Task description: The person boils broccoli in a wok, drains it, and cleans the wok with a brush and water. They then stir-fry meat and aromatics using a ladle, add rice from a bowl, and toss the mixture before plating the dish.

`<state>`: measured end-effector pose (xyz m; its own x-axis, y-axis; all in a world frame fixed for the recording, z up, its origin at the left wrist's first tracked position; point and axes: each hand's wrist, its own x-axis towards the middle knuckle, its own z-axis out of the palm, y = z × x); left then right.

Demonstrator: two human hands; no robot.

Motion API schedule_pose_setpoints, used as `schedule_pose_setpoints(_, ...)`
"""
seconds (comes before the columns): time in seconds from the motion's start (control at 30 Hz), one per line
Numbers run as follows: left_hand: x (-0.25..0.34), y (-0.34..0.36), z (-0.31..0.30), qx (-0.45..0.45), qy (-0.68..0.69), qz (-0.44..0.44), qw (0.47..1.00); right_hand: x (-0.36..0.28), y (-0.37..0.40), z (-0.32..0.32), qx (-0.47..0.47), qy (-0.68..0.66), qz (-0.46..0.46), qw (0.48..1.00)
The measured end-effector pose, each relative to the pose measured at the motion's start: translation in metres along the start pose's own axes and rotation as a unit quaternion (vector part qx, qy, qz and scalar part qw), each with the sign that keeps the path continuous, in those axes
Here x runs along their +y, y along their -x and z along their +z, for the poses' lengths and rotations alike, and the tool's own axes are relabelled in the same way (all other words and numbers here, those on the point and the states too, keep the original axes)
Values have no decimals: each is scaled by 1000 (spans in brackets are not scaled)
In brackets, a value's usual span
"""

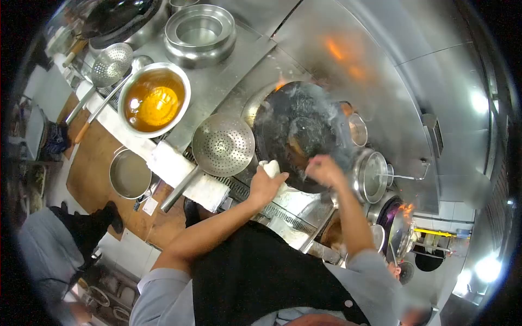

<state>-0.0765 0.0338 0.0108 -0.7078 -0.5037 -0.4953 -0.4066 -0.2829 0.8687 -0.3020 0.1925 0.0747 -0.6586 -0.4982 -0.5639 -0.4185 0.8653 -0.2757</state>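
apron [239, 277] nearest, left hand [263, 188] holds cloth [270, 168] slantwise along wok [273, 122].

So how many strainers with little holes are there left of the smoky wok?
2: a large strainer right beside the wok, and a smaller strainer farther left, by the bowl of amber liquid. Others may be hidden.

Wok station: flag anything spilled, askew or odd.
No clear spill or damage. The strainer beside the wok looks awkward: its handle crosses the white cloth and juts out beyond it, where it might get bumped.
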Motion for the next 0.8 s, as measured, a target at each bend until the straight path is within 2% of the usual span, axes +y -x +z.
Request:
schedule_pose_setpoints(0.03, 5, -1, -4, 11, -17, 13, 1000, 7, -40, -18, 16, -35, 42, 998)
schedule_pose_setpoints(0.1, 13, -7, -15, 34, -49, 41, 997, 17, -149, -46, 96, 88, -28, 991)
schedule_pose_setpoints(0.13, 18, -11, -17, 62, -22, 69, 995, -27, -125, -40, 248, -116, -4, 962)
schedule_pose_setpoints(0.2, 28, -23, -28, 77, -4, 87, 993, 1, -157, 31, 358, -156, -124, 912)
schedule_pose_setpoints(0.23, 31, -26, -32, 72, 6, 89, 993, -69, -68, 16, 216, -98, -26, 971)
schedule_pose_setpoints(0.27, 33, -29, -36, 70, -49, 106, 991, -60, -51, 38, 173, -6, -2, 985)
schedule_pose_setpoints(0.3, 35, -29, -36, 66, -62, 109, 990, -47, -8, 52, 164, -51, 1, 985)
schedule_pose_setpoints(0.33, 35, -27, -38, 64, -78, 109, 989, -16, 11, 60, 133, -10, -10, 991)
schedule_pose_setpoints(0.4, 38, -27, -42, 62, -96, 110, 987, 45, 11, 36, 104, -4, 29, 994)
schedule_pose_setpoints(0.43, 36, -29, -43, 57, -95, 103, 989, 47, -9, -1, 60, 19, 57, 996)
schedule_pose_setpoints(0.47, 33, -31, -42, 52, -93, 96, 990, 57, -42, -23, 60, -28, 61, 996)
schedule_pose_setpoints(0.5, 31, -34, -40, 48, -90, 90, 991, 63, -88, -36, 136, 64, 19, 988)
schedule_pose_setpoints(0.53, 32, -33, -41, 44, -86, 88, 991, 49, -126, -41, 254, 19, 31, 966)
schedule_pose_setpoints(0.6, 39, -29, -46, 29, -78, 87, 993, -16, -139, -16, 302, -130, 33, 944)
schedule_pose_setpoints(0.63, 37, -30, -46, 33, -69, 93, 993, -46, -114, 7, 339, -175, -63, 922)
schedule_pose_setpoints(0.67, 34, -28, -44, 32, -59, 96, 993, -43, -112, 35, 321, -101, -16, 942)
schedule_pose_setpoints(0.73, 42, -26, -44, 22, -34, 99, 994, -50, -31, 51, 223, -48, -9, 973)
schedule_pose_setpoints(0.8, 47, -20, -40, 37, -50, 82, 995, 7, 31, 52, 126, 4, -54, 991)
